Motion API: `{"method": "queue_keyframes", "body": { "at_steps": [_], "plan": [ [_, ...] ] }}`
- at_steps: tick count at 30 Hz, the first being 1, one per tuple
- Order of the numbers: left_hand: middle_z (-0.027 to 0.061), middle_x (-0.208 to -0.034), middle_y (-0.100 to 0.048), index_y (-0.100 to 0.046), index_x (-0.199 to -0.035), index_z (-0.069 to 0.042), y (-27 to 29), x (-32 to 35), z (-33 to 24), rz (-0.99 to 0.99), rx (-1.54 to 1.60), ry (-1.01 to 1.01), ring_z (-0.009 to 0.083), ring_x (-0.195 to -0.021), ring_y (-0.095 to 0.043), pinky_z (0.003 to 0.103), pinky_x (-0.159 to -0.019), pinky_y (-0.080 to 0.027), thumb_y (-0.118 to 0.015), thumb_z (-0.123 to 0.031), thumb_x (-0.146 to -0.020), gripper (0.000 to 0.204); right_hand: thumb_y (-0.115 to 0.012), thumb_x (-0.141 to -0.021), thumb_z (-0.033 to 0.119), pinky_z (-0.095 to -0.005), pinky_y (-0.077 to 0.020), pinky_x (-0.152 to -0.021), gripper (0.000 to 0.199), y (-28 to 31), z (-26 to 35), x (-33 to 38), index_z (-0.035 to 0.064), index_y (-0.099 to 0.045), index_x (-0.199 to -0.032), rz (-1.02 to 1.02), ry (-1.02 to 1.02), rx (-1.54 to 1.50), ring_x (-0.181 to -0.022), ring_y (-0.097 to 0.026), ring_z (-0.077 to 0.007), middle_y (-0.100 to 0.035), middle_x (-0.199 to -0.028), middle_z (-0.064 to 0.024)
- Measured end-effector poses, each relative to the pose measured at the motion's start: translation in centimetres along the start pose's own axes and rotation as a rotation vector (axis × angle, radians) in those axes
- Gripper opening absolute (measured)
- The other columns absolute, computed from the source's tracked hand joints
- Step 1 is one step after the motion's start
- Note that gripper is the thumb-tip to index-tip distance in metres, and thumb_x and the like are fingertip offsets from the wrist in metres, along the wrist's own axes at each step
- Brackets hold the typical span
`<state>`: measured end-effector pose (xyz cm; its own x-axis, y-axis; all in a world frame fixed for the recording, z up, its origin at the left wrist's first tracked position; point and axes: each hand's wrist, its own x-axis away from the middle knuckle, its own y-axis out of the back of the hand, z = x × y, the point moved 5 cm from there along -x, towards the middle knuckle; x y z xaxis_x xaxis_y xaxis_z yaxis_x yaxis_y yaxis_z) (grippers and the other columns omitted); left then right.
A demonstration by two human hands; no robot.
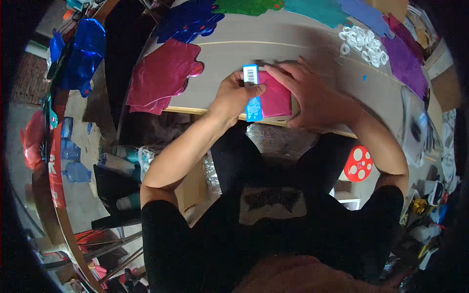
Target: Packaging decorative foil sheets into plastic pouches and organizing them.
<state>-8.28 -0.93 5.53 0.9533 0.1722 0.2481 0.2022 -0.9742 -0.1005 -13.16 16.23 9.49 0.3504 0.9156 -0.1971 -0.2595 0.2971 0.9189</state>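
My left hand pinches a narrow blue card with a white barcode panel, its thumb across the card's front. Under and beside the card lies a folded pink foil piece, close to the table's near edge. Around the right side of that foil, my right hand arches with fingers and thumb wide apart; whether its fingertips touch the foil cannot be told. To the left rests a stack of flat pink foil pieces with scalloped edges.
Blue, green, teal and purple foil stacks line the table's far and right edges. White string bundles lie at the right. A red spotted round thing is by my right leg.
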Motion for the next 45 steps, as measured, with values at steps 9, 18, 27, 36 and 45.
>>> {"method": "queue_keyframes", "body": {
  "at_steps": [9, 18, 27, 36, 45],
  "plan": [
    [0.0069, -0.092, -0.067, -0.059, -0.107, -0.002, 1.3, -0.5, 0.3, 0.007, 0.047, -0.067, 0.0151, -0.081, -0.065, 0.03, -0.074, -0.056, -0.071, -0.005, -0.084, 0.026, -0.083, -0.064, 0.035, -0.0529, -0.0155, -0.117, 0.107, 0.9, 1.2, -1.2, 0.0076, -0.024, -0.15, -0.098, 0.123, 0.235, -0.135, -0.035, -0.0382, -0.036, -0.142, -0.0231],
    [0.0012, -0.1, -0.067, -0.06, -0.113, -0.007, -0.7, 2.5, -0.1, -0.125, 0.644, -0.146, 0.0138, -0.094, -0.064, 0.031, -0.086, -0.052, -0.065, -0.014, -0.091, 0.023, -0.062, -0.091, 0.005, -0.0292, -0.0534, -0.077, 0.02, -8.0, 4.1, 5.0, 0.0017, -0.059, -0.111, -0.634, -0.442, -0.881, -0.086, -0.063, -0.0142, -0.065, -0.095, -0.0081],
    [-0.0001, -0.091, -0.066, -0.061, -0.101, -0.01, -4.6, 3.4, 1.4, -0.125, 0.812, -0.19, 0.0083, -0.08, -0.062, 0.023, -0.071, -0.05, -0.068, -0.008, -0.089, 0.014, -0.053, -0.099, 0.021, -0.0346, -0.0488, -0.097, 0.029, -7.9, 2.9, 2.8, 0.0016, -0.052, -0.12, -0.969, -0.49, -1.632, -0.107, -0.062, -0.0218, -0.061, -0.115, -0.0127],
    [0.0021, -0.101, -0.063, -0.053, -0.121, -0.005, -4.6, 5.6, 0.5, 0.027, 0.438, -0.247, 0.0114, -0.092, -0.06, 0.027, -0.087, -0.048, -0.069, -0.002, -0.086, 0.039, -0.061, -0.095, 0.019, -0.0327, -0.0504, -0.082, 0.024, -6.5, 2.7, 3.6, 0.0021, -0.057, -0.111, -0.996, -0.333, -0.746, -0.099, -0.058, -0.0236, -0.052, -0.121, -0.0112],
    [0.0123, -0.127, -0.059, -0.048, -0.137, -0.002, 1.5, 6.4, -18.4, -0.019, -0.394, -0.758, 0.0166, -0.098, -0.062, 0.032, -0.09, -0.049, -0.068, -0.035, -0.089, 0.062, -0.059, -0.095, 0.014, -0.0241, -0.0451, -0.073, 0.014, -3.0, 1.6, 7.2, 0.0025, -0.064, -0.102, -0.913, -0.714, -1.08, -0.086, -0.056, -0.0088, -0.062, -0.094, -0.0001]
  ]
}}
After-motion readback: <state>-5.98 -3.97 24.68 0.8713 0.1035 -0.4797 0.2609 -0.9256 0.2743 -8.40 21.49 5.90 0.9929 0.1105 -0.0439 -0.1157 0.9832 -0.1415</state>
